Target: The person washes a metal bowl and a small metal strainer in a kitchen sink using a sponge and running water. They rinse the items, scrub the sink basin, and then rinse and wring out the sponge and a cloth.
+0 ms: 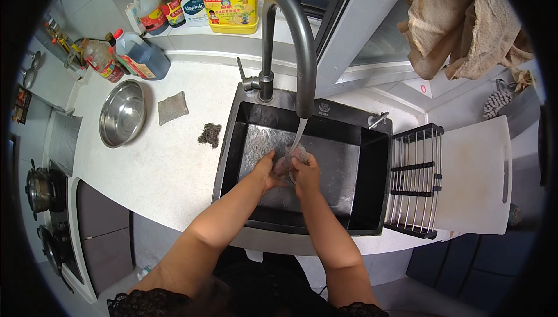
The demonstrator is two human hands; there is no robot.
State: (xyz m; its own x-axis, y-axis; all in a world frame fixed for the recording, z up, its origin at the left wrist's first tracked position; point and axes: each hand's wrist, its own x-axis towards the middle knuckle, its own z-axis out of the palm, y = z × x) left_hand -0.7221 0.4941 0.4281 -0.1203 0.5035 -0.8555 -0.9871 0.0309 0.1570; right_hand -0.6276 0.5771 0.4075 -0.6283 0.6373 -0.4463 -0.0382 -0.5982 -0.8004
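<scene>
Under the running water, my left hand (265, 173) and my right hand (307, 175) hold a pinkish, glossy wet thing (283, 166) between them. Its kind is hard to make out; parts of it look see-through, and fingers cover some of it. A stream of water (299, 133) falls onto it from the tall grey faucet (268, 46). Both hands are low inside the black sink (372, 180), left of its middle. Water splashes and bubbles on the sink floor beside my left hand.
On the left counter (174, 171) lie a steel bowl (122, 113), a grey cloth pad (173, 108) and a dark crumbly pile (209, 135). Bottles and a yellow jug (230, 3) stand behind. Right of the sink are a metal rack (415, 180) and a white cutting board (474, 174).
</scene>
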